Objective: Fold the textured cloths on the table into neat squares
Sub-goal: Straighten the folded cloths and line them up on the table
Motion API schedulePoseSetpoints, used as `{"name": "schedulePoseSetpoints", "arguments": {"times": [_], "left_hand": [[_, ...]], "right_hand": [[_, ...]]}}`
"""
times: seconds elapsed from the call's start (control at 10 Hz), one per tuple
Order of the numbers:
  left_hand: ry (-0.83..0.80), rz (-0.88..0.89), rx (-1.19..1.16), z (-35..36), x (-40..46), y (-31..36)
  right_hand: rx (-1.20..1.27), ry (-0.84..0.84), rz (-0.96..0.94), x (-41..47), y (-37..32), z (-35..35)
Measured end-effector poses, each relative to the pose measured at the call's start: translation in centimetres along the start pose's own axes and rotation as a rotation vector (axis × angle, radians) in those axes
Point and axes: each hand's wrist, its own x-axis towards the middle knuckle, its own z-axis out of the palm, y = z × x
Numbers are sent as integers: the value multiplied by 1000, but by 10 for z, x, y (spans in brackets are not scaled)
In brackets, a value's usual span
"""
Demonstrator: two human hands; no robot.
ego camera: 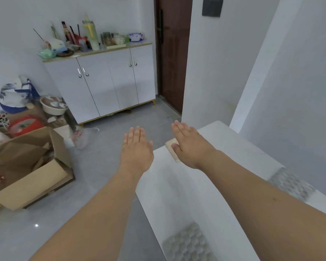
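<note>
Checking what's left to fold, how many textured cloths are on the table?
3: a beige cloth under the right hand, a grey cloth by the right forearm, another grey one nearest. More may be hidden.

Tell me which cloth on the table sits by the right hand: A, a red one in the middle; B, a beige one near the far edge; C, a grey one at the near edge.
B: the beige cloth lies partly under the flat right hand.

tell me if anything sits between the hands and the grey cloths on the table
Nothing visible does. Both grey textured cloths lie on the white table nearer the body than the open left hand and right hand; the right forearm crosses above.
</note>
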Motion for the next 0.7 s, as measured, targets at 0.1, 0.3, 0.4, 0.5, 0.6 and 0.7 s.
{"name": "schedulePoseSetpoints", "arguments": {"times": [0.1,0.3,0.4,0.5,0.6,0.7], "left_hand": [[36,2,-14,-12,8,-12],[90,-35,-18,-26,47,-68],[116,-52,-23,-29,93,-104],[89,-39,-20,-25,150,-136],[71,-21,-24,-24,207,-162],[62,3,-24,-31,250,-179]], "right_hand": [[8,-5,-26,19,-12,-3],[6,-19,-47,78,-41,0],[-11,-20,-39,128,-48,3],[-24,-42,-13,193,-57,11],[-9,-52,3,259,-65,12],[4,-40,18,307,-70,5]]}}
